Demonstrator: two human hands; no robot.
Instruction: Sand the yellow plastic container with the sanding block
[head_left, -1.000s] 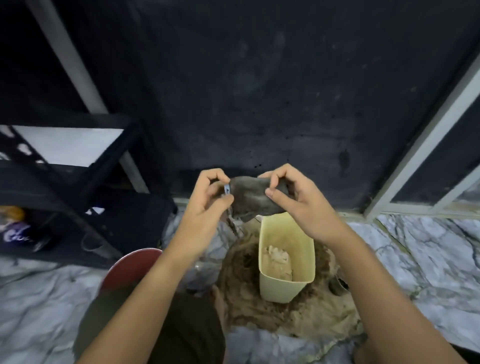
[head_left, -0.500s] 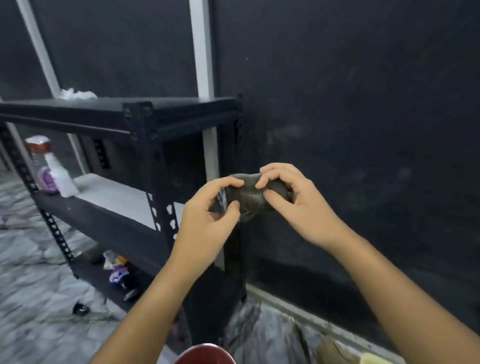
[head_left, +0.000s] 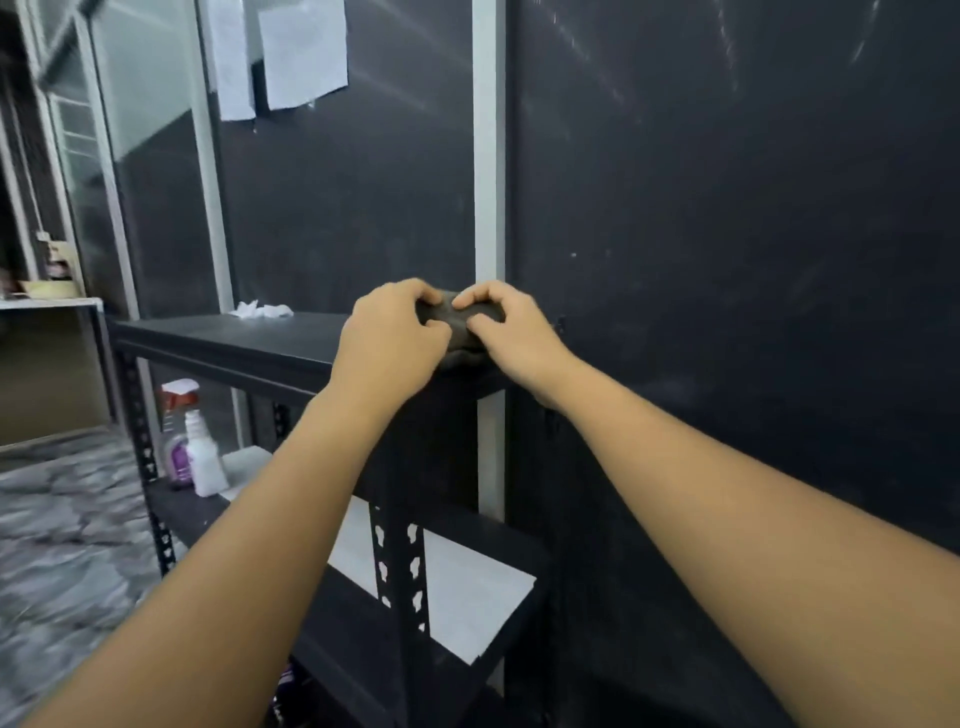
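Observation:
A dark grey sanding block (head_left: 459, 323) sits at the right end of the black rack's top shelf (head_left: 249, 340). My left hand (head_left: 389, 343) grips its left side with curled fingers. My right hand (head_left: 511, 335) pinches its right side between thumb and fingers. Both arms reach forward from the bottom of the view. The yellow plastic container is out of view.
A black metal shelf rack stands against a dark wall. White crumpled tissue (head_left: 262, 310) lies on the top shelf. Spray bottles (head_left: 189, 447) stand on the middle shelf. A white post (head_left: 488, 156) runs up behind the rack. Marble floor (head_left: 62, 545) lies at the left.
The view has swung up from the floor and the yellow container to the rack. Both hands have carried the sanding block up to the top shelf, closer together on it.

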